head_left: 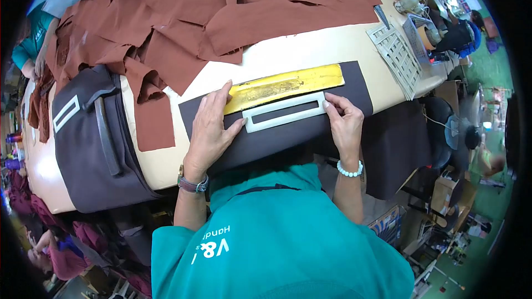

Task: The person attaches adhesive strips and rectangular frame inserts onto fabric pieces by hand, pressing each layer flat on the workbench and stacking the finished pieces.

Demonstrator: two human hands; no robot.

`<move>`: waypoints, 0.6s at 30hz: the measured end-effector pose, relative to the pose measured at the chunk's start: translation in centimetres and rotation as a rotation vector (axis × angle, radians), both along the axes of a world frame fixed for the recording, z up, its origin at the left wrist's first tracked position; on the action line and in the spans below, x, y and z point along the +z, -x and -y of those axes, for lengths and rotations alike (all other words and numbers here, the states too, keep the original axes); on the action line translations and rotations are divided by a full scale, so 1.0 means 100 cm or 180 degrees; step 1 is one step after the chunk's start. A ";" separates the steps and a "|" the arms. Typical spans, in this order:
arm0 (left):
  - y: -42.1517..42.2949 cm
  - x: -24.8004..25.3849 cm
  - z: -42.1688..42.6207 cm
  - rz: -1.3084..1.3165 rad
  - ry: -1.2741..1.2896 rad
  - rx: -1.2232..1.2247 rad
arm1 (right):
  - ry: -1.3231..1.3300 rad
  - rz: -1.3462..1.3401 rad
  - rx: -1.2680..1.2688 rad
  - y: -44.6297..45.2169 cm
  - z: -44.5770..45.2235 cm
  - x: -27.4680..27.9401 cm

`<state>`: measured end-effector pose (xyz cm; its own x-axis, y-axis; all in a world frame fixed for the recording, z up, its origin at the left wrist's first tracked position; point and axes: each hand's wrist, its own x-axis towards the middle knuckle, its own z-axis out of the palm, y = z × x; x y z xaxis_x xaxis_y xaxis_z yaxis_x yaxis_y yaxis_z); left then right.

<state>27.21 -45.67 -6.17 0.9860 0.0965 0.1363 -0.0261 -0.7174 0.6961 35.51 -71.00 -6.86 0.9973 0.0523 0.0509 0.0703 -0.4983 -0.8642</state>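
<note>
In the head view, the right hand (346, 124) has the right end of a white frame (288, 121) between thumb and forefinger. The left hand (209, 124) is spread rather than clenched — its thumb is at the frame's left end, its fingers by the left end of a worn yellow strip (293, 83). Thus the frame lies between the two hands, over a dark cloth (255, 145), with its long opening showing the cloth below.

The strip lies just beyond the frame, running nearly alongside it. Farther out from the grip, past a bare stretch of pale table (266, 53), brown fabric (266, 11) spreads in overlapping pieces. Well to the left of the left hand, a folded dark piece (83, 160) bears a second white frame (66, 113) and a dark curved strip (105, 133). Beyond the right hand, toward the upper right — pale slotted sheets (396, 58) lie near a basket (417, 33).
</note>
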 end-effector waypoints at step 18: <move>-0.001 0.000 -0.001 -0.0159 0.0075 0.0023 | -0.0104 -0.0187 -0.0352 -0.005 -0.008 0.002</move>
<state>27.36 -45.55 -6.14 0.9907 0.1064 0.0845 0.0144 -0.7008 0.7133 36.00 -70.23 -6.70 0.9982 -0.0590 -0.0079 -0.0349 -0.4716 -0.8811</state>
